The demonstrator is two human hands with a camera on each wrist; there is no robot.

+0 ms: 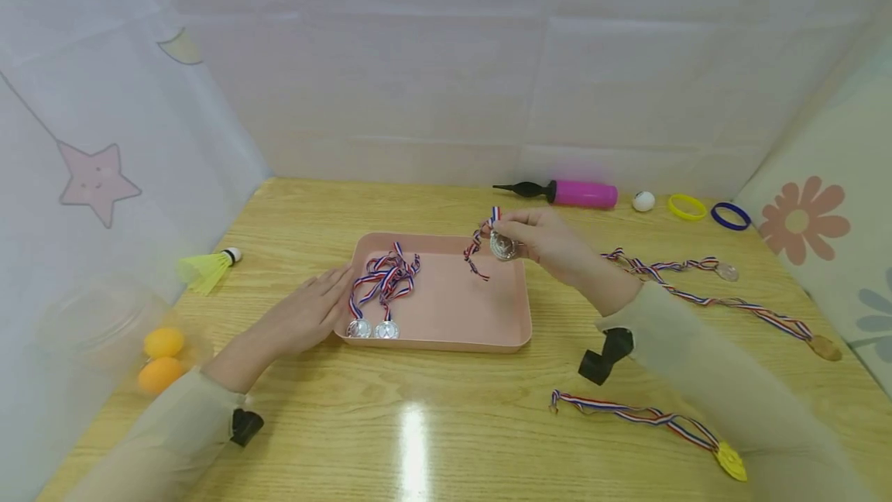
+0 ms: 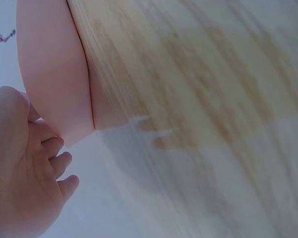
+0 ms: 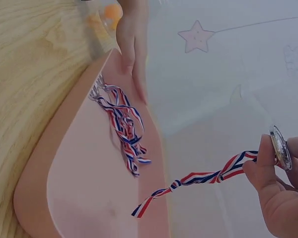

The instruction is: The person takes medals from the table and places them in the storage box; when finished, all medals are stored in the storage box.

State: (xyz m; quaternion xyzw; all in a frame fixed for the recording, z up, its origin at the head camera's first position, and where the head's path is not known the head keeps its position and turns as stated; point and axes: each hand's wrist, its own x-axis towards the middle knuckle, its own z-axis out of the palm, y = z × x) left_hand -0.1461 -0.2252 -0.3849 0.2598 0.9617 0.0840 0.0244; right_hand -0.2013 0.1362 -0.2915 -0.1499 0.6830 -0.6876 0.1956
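A pink tray [image 1: 446, 335] lies mid-table; two silver medals [image 1: 372, 328] with striped ribbons [image 1: 385, 277] lie in its left part. My right hand [image 1: 540, 242] is above the tray's far right corner, pinching a silver medal [image 1: 502, 246] [image 3: 280, 148], whose knotted ribbon [image 3: 198, 177] dangles over the tray. My left hand [image 1: 313, 312] [image 2: 25, 173] lies flat with straight fingers against the tray's left edge [image 2: 64, 99].
On the table to the right lie several loose medals: a silver one [image 1: 726, 272], a bronze one [image 1: 825, 347], a gold one [image 1: 730, 459]. At the back: pink pump [image 1: 571, 193], white ball [image 1: 643, 201], yellow ring [image 1: 686, 207], blue ring [image 1: 730, 216]. Left: yellow shuttlecock [image 1: 205, 268], orange balls [image 1: 162, 359].
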